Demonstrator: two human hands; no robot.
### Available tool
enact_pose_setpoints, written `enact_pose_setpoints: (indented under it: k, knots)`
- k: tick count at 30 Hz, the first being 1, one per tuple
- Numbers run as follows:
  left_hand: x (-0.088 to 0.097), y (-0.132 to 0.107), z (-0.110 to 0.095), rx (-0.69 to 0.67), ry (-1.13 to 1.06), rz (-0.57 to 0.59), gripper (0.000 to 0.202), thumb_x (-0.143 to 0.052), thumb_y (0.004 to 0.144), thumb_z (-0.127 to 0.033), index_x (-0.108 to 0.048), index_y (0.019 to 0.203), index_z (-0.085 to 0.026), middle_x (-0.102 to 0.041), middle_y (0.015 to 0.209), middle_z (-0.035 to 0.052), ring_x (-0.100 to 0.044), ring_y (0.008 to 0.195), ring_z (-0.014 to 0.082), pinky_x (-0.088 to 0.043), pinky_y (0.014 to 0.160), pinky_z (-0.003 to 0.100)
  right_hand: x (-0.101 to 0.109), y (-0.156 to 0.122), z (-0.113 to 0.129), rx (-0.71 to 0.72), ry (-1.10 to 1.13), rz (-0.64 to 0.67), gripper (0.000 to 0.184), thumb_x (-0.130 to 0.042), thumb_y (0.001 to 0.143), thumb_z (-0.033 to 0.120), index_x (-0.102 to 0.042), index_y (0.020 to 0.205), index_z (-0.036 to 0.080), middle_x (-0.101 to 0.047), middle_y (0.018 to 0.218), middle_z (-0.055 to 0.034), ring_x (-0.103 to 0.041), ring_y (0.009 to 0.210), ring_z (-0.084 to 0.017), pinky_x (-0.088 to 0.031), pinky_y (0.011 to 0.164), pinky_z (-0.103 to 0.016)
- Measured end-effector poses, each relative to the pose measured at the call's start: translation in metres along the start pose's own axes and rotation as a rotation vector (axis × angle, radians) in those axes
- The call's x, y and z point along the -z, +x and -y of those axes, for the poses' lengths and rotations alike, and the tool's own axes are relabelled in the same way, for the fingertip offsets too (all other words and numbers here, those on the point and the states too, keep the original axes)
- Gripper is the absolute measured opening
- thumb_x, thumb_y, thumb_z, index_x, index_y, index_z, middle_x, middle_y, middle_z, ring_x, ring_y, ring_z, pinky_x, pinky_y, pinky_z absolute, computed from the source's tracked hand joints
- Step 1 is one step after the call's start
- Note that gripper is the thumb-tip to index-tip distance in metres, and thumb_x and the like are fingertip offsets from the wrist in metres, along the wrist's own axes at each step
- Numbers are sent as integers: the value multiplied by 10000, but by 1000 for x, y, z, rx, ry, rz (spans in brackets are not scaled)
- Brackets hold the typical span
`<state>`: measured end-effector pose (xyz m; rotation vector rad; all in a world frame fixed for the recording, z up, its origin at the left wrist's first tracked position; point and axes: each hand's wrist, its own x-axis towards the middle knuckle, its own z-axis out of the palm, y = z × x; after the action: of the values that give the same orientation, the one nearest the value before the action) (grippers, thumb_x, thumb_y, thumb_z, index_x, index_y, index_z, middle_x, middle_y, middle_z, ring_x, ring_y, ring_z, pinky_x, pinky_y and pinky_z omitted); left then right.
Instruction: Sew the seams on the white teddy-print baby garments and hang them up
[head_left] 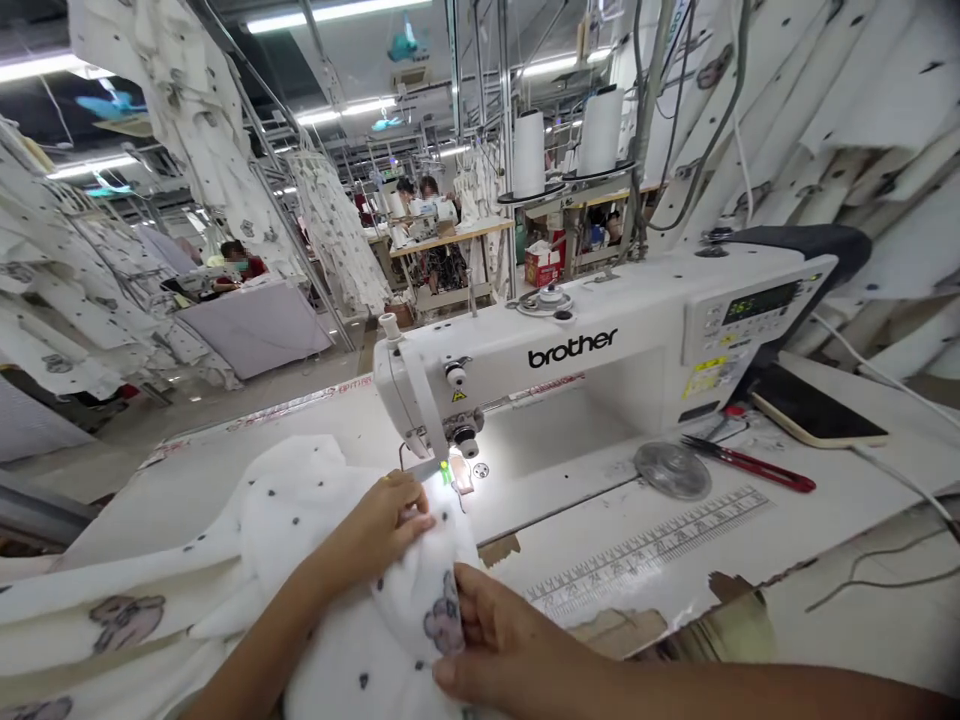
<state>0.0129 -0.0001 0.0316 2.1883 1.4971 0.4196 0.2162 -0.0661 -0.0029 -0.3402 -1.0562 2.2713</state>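
Observation:
White plush fabric (300,500) with dark spots and grey-brown animal prints lies across the sewing table, its right edge running up to the needle area. My left hand (391,520) presses on the fabric just in front of the presser foot, fingers curled and gripping a fold. Closer to me, my right hand (502,640) pinches the fabric's right edge between thumb and fingers. The white sewing machine (570,340) stands directly ahead, its lamp lighting the green-marked presser foot (445,472). A white strip (426,395) hangs down the machine head to the foot.
On the table's right lie a clear round dish (673,470), red-handled tweezers (757,466) and a phone (817,405). A ruler strip (645,555) runs along the front. Thread cones (529,155) stand behind; hanging printed fabric flanks both sides. Other people sit at machines farther back.

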Motion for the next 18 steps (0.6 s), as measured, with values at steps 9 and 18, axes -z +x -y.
enact_pose_setpoints:
  k: [9, 18]
  knots:
    - [18, 10, 2, 177, -358, -58, 242, -509, 883, -449, -497, 864, -209, -550, 728, -31, -525, 644, 138, -408, 590, 246, 15, 7, 45, -60, -22, -27, 1130, -792, 691, 228, -45, 1533, 337, -584, 1148, -52, -630, 807, -119, -512, 741, -271]
    - [-8, 50, 13, 250, -93, -82, 104, -549, 694, -266, -531, 617, -199, -493, 578, -37, -504, 616, 159, -364, 598, 265, 74, 46, 82, 380, -1830, 404, 527, -564, 809, 25, -500, 1326, 111, -677, 988, -109, -590, 939, -213, -448, 864, -345]
